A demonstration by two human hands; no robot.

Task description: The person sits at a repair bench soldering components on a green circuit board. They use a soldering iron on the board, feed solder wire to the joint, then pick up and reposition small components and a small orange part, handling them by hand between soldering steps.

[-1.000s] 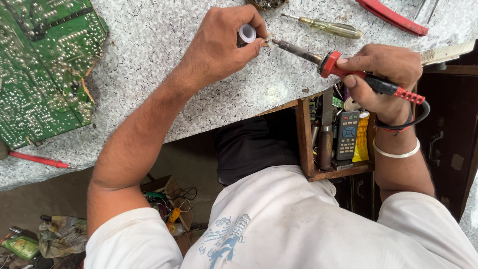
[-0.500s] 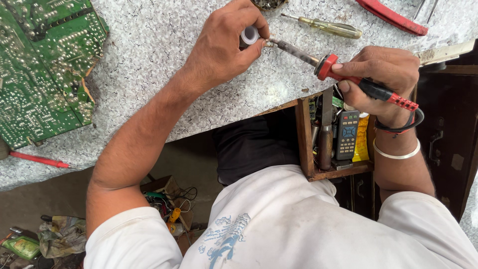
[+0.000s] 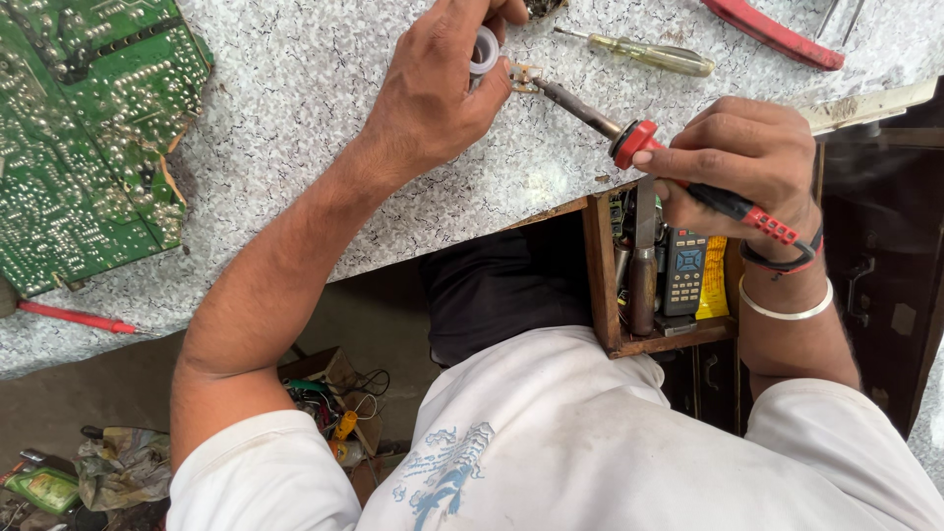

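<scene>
Here we see the left hand [image 3: 433, 93] pinching a small white ring-shaped spool [image 3: 484, 49] between thumb and fingers, above the grey speckled stone worktop [image 3: 295, 118]. Our right hand [image 3: 742, 162] is wrapped around the red-and-black handle of a soldering iron [image 3: 629, 133]; its dark metal tip meets a small metal part [image 3: 521, 77] just beside the spool. A green circuit board [image 3: 84, 138] lies well apart at left, a yellow-handled screwdriver [image 3: 654, 54] near the top.

Yellow pkg [image 3: 711, 278] beside grey screened meter [image 3: 683, 270] in drawer; green packet [image 3: 44, 489] on floor.
</scene>
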